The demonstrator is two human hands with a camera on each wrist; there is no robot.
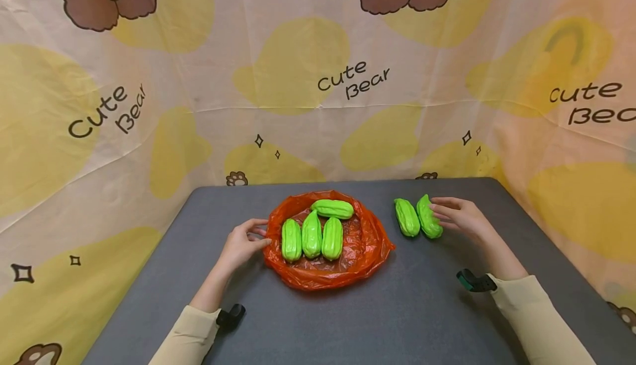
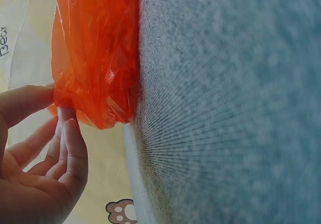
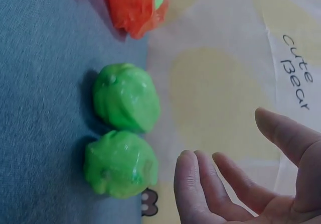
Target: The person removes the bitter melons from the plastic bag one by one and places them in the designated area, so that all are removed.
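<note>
A red plastic bag (image 1: 377, 243) lies spread on the grey table with its mouth rolled wide. Three bright green, ridged gourds (image 1: 311, 234) sit side by side inside it, and another gourd (image 1: 332, 209) lies across behind them. My left hand (image 1: 245, 246) pinches the bag's left rim between thumb and fingers; the wrist view shows the red film (image 2: 95, 58) between them. To the right of the bag, two more gourds lie close together, a left one (image 1: 407, 217) and a right one (image 1: 429, 217). Beside the right one, my right hand (image 1: 462, 218) hovers with relaxed, parted fingers, holding nothing.
The grey table (image 1: 348, 321) ends at a back edge against a patterned cloth (image 1: 308, 138), which also hangs along both sides. A dark strap (image 1: 231, 317) is on the left wrist and a similar strap (image 1: 476, 281) on the right.
</note>
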